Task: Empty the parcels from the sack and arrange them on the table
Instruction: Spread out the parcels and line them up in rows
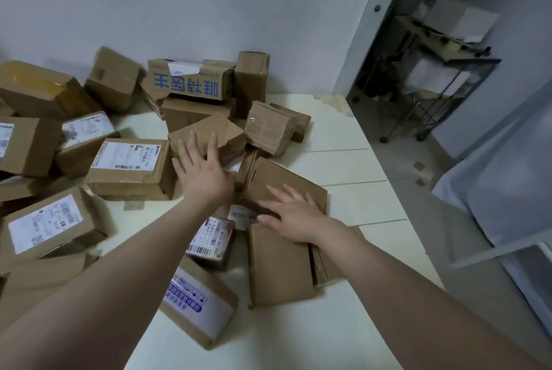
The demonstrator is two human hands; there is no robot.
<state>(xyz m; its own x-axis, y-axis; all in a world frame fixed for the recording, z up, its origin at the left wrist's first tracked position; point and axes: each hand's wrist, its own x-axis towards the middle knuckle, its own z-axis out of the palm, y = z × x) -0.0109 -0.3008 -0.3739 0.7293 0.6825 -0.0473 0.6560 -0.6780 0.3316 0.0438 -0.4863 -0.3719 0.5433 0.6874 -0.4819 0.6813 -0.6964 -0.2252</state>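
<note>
Both hands lie open over the middle of the heap. The left hand (203, 172) has its fingers straight and spread; they rest on the top face of a tilted brown box (215, 133), with no curl around its edges. The right hand (295, 217) is flat as well, palm down and fingers spread, on a slanted carton (280, 178) that leans on other boxes. Neither hand has hold of anything.

The parcels are on the white table (352, 166), in a loose heap over its left and middle part. Just left of the left hand sits a labelled box (131, 166) with its white shipping label facing up; between the two forearms lies a small barcode parcel (212, 238); nearer to the camera is a box with blue-printed white tape (200, 301); under the right wrist lies a plain brown box (277, 268). At the back, close to the wall, a box with large blue characters (191, 83) lies on top of others; beside it an upright box (251, 80) stands on its end; a taped box (268, 127) tilts just right of the one under the left hand.

Past the right edge of the table a wire rack (433, 86) stands on the floor (its shelves hold cardboard and paper, too blurred to name).
</note>
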